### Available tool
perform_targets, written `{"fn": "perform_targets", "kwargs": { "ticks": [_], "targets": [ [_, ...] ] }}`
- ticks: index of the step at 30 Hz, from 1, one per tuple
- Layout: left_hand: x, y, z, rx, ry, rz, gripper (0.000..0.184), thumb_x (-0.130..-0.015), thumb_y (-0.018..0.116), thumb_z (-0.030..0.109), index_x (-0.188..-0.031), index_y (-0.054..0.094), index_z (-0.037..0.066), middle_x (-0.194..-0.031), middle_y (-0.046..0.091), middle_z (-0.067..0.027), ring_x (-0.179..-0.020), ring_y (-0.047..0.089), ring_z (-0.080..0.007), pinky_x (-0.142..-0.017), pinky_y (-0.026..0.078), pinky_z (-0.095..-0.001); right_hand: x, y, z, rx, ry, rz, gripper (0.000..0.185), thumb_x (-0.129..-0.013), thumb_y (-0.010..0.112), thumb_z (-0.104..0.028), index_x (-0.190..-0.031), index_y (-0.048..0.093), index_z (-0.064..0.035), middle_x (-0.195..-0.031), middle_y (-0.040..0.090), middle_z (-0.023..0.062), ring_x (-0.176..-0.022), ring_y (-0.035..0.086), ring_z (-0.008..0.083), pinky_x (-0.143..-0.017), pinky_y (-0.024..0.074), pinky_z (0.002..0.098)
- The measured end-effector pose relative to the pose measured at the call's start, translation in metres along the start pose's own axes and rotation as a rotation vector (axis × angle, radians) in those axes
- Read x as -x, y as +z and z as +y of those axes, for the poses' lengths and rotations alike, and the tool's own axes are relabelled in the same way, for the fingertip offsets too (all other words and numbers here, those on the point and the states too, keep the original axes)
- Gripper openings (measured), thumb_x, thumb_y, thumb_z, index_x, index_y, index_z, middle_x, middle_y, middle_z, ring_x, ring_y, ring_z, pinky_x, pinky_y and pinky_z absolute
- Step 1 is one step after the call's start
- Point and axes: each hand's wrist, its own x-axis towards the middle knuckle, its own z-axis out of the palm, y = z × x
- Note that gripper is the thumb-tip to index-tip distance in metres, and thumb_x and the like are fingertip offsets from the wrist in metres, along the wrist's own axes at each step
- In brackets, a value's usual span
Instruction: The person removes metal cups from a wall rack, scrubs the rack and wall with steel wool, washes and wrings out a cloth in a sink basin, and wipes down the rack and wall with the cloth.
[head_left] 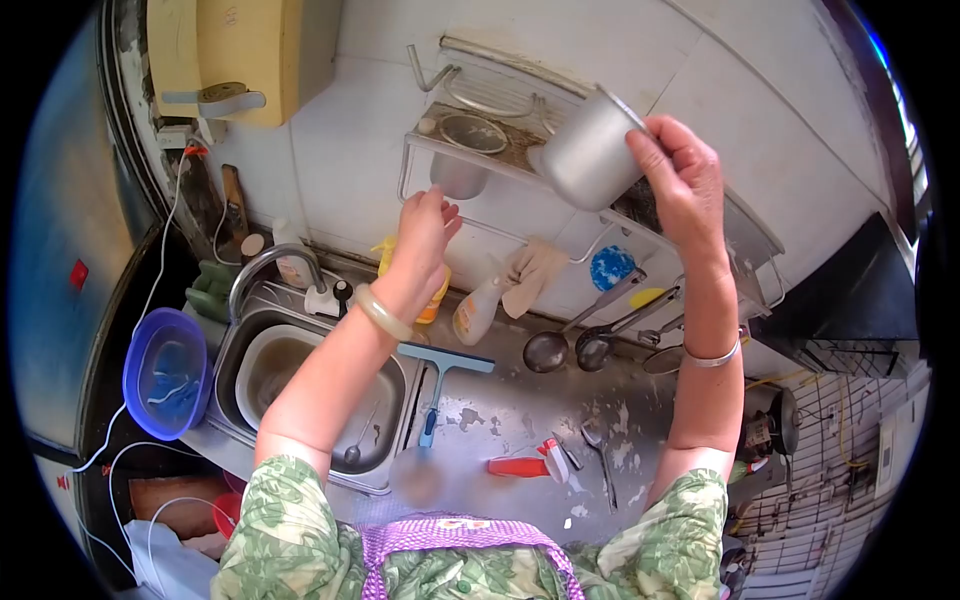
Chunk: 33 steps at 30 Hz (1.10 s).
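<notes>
A silvery metal cup [590,150] is tilted in the air in front of the wall shelf [525,172]. Its rim is pinched between the thumb and fingers of my right hand [685,180]. My left hand [426,235] is raised below the shelf's left end, its fingers apart and nothing seen in them. Just above those fingers, a second metal container [460,174] sits in the shelf. Whether my fingertips touch it I cannot tell. The inside of the tilted cup is hidden.
Ladles [546,351], a blue scrubber [611,268] and a cloth [535,275] hang under the shelf. A spray bottle [478,312] stands below. On the steel counter lie a squeegee [432,395], a red spray head [530,464] and a spoon [600,455]. The sink [400,420] is left.
</notes>
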Motion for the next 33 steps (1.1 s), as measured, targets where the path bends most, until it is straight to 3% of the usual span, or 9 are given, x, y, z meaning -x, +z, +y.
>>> {"fn": "perform_targets", "kwargs": {
  "ticks": [5, 9, 13, 16, 19, 22, 28, 30, 33],
  "targets": [
    [-0.020, 0.007, 0.028, 0.067, -0.217, -0.094, 0.039, -0.097, 0.042, 0.020, -0.125, 0.038, -0.007, -0.124, 0.046, -0.0198, -0.110, 0.056, -0.0342, -0.099, 0.046, -0.0441, 0.009, -0.001, -0.005, -0.194, 0.183, -0.114, 0.017, -0.088, 0.063, -0.016, -0.091, 0.064, 0.0011, -0.074, 0.058, -0.0013, -0.073, 0.052, 0.0079, -0.066, 0.0432, 0.0254],
    [-0.052, -0.004, 0.022, 0.220, -0.360, -0.111, 0.030, -0.097, 0.040, 0.017, -0.119, 0.044, -0.003, -0.122, 0.048, -0.0171, -0.109, 0.056, -0.0370, -0.095, 0.047, -0.0452, 0.060, 0.011, 0.012, -0.151, 0.122, -0.270, 0.022, -0.091, 0.065, -0.021, -0.082, 0.062, -0.0011, -0.075, 0.055, -0.0032, -0.069, 0.046, 0.0055, -0.060, 0.0375, 0.0227],
    [-0.057, -0.004, 0.011, 0.346, -0.301, -0.249, 0.024, -0.096, 0.039, 0.014, -0.115, 0.047, 0.001, -0.120, 0.050, -0.0149, -0.107, 0.056, -0.0364, -0.093, 0.048, -0.0440, 0.149, 0.049, 0.016, -0.062, 0.180, -0.595, 0.018, -0.086, 0.066, -0.018, -0.086, 0.063, -0.0005, -0.071, 0.057, 0.0098, -0.067, 0.053, 0.0188, -0.063, 0.0445, 0.0334],
    [-0.053, -0.006, 0.003, 0.325, -0.235, -0.303, 0.024, -0.099, 0.043, 0.017, -0.117, 0.047, 0.002, -0.117, 0.052, -0.0125, -0.104, 0.057, -0.0299, -0.093, 0.047, -0.0429, 0.241, 0.091, 0.065, -0.011, 0.049, -0.689, 0.014, -0.082, 0.066, -0.014, -0.077, 0.059, -0.0025, -0.074, 0.059, 0.0155, -0.073, 0.057, 0.0355, -0.067, 0.0446, 0.0445],
    [-0.071, -0.012, -0.014, 0.187, -0.112, -0.341, 0.026, -0.101, 0.049, 0.023, -0.118, 0.048, 0.003, -0.113, 0.055, -0.0085, -0.100, 0.057, -0.0231, -0.092, 0.049, -0.0408, 0.310, 0.116, 0.073, 0.053, 0.166, -0.856, 0.013, -0.080, 0.066, -0.013, -0.074, 0.059, -0.0028, -0.074, 0.060, 0.0152, -0.075, 0.058, 0.0360, -0.070, 0.0447, 0.0469],
    [-0.076, -0.005, -0.017, 0.074, 0.010, -0.220, 0.034, -0.101, 0.052, 0.027, -0.124, 0.044, 0.003, -0.110, 0.056, -0.0073, -0.095, 0.057, -0.0194, -0.089, 0.052, -0.0378, 0.347, 0.122, 0.070, 0.130, 0.073, -0.777, 0.010, -0.077, 0.066, -0.013, -0.073, 0.061, -0.0055, -0.074, 0.062, 0.0120, -0.077, 0.059, 0.0323, -0.073, 0.0448, 0.0436],
    [-0.062, 0.005, -0.007, 0.131, -0.030, -0.277, 0.042, -0.101, 0.050, 0.025, -0.131, 0.033, 0.002, -0.110, 0.055, -0.0112, -0.098, 0.062, -0.0211, -0.091, 0.054, -0.0387, 0.369, 0.127, 0.062, 0.267, -0.074, -0.903, 0.006, -0.073, 0.067, -0.014, -0.076, 0.065, -0.0094, -0.078, 0.064, 0.0079, -0.081, 0.061, 0.0287, -0.078, 0.0458, 0.0389],
    [-0.061, 0.007, -0.007, 0.232, 0.001, -0.386, 0.037, -0.101, 0.050, 0.026, -0.128, 0.037, 0.004, -0.109, 0.057, -0.0115, -0.099, 0.064, -0.0238, -0.092, 0.054, -0.0402, 0.362, 0.123, 0.051, 0.286, -0.061, -1.093, 0.010, -0.073, 0.067, -0.014, -0.082, 0.066, -0.0085, -0.084, 0.065, 0.0090, -0.082, 0.061, 0.0294, -0.081, 0.0465, 0.0390],
    [-0.068, 0.011, -0.013, 0.280, 0.033, -0.368, 0.032, -0.102, 0.049, 0.028, -0.124, 0.041, 0.006, -0.110, 0.058, -0.0119, -0.100, 0.066, -0.0263, -0.088, 0.055, -0.0392, 0.368, 0.126, 0.053, 0.166, 0.027, -1.018, 0.022, -0.076, 0.068, -0.013, -0.096, 0.067, -0.0055, -0.093, 0.065, 0.0127, -0.086, 0.062, 0.0304, -0.083, 0.0488, 0.0402]
  ]
}}
